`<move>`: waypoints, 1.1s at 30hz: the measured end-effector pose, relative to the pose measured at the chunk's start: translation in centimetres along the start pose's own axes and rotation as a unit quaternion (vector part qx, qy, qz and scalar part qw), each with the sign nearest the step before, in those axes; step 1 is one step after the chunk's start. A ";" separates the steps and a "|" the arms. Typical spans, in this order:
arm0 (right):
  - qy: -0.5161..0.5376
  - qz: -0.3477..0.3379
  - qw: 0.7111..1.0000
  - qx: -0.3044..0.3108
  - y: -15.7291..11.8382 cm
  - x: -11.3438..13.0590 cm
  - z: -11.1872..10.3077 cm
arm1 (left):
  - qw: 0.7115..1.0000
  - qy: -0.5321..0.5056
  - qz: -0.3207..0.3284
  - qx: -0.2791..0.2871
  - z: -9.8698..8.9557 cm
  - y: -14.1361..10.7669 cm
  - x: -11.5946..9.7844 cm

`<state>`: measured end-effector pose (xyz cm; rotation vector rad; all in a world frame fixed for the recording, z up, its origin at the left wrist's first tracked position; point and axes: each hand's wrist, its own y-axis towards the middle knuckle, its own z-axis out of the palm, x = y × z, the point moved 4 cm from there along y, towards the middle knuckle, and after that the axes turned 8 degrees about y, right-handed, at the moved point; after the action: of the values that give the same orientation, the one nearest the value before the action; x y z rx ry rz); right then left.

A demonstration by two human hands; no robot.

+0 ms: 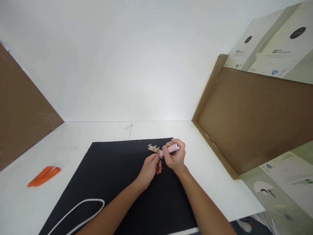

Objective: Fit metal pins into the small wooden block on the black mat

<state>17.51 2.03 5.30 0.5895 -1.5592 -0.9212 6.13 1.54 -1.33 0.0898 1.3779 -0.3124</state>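
Observation:
My right hand [174,156] is closed around a thick pale pink pen-shaped tool [172,148], its lower end pointing down and left. Close beside it, my left hand [150,166] has its fingers pinched at the near end of a narrow light-wood strip [152,149]. Several small shiny metal pieces [155,147] stand along that strip. The tool's tip and the strip's right end meet near my left fingertips, and my fingers partly hide both. Whether the tip touches the strip I cannot tell. Both hands are over a black mat [117,169].
A white cable [85,200] loops over the mat's lower left, beside my left forearm. On the white table [73,133] an orange flat, folded piece [44,176] lies at the left. Brown cardboard panels [254,117] stand at both sides, and a white wall [132,65] rises behind.

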 end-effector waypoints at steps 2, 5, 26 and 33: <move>-0.004 -0.005 1.000 -0.001 0.1 0.1 0.0 | 1.000 -0.001 0.000 0.000 0.0 0.0 0.1; -0.009 -0.010 1.000 -0.003 0.1 0.2 0.0 | 1.000 -0.003 -0.002 -0.001 0.0 0.1 0.2; 0.001 -0.016 1.000 0.001 0.0 0.0 0.1 | 1.000 -0.003 0.001 0.008 -0.1 0.1 0.2; 0.000 -0.009 1.000 -0.005 0.1 0.3 0.0 | 1.000 -0.006 0.002 0.008 -0.1 0.0 0.2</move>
<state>17.49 1.85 5.60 0.5964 -1.5501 -0.9418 6.10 1.54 -1.51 0.1042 1.3627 -0.3210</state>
